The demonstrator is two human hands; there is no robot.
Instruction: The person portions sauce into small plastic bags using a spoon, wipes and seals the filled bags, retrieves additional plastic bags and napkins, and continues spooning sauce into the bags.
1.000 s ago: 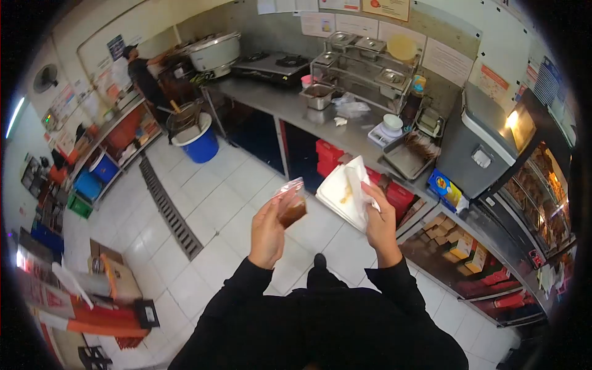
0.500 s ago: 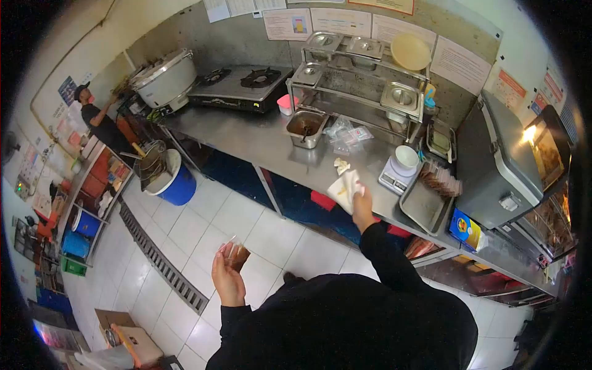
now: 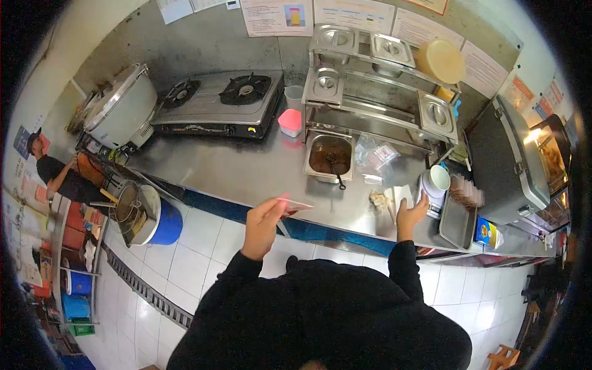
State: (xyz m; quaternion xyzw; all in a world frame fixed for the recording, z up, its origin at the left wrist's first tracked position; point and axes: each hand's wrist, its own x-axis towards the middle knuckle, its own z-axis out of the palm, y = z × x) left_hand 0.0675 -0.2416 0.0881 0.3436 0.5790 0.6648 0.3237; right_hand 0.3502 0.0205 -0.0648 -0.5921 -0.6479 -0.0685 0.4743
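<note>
My left hand (image 3: 261, 229) is raised in front of the counter edge, thumb and fingers pinched on a small, flat clear packet (image 3: 298, 206) with something brown in it. My right hand (image 3: 412, 217) has its fingers apart over the counter, beside a white folded cloth or paper (image 3: 402, 195). Just beyond that hand, a white bowl (image 3: 439, 177) sits on a small white kitchen scale (image 3: 430, 196). A crumpled off-white wad (image 3: 378, 200) lies left of the cloth. Farther back, a steel pan of brown sauce (image 3: 327, 154) holds a dark ladle (image 3: 333, 165).
Clear plastic bags (image 3: 374, 155) lie under a steel rack (image 3: 382, 92) with lidded pans. A metal tray (image 3: 457, 223) holds several brown packets (image 3: 467, 192). A two-burner stove (image 3: 216, 102) stands left; a co-worker (image 3: 58, 169) stands near a blue bucket (image 3: 169, 216).
My left hand has risen toward the counter with the packet. My right hand has let go of the white cloth or paper, which now rests on the counter. The view has shifted.
</note>
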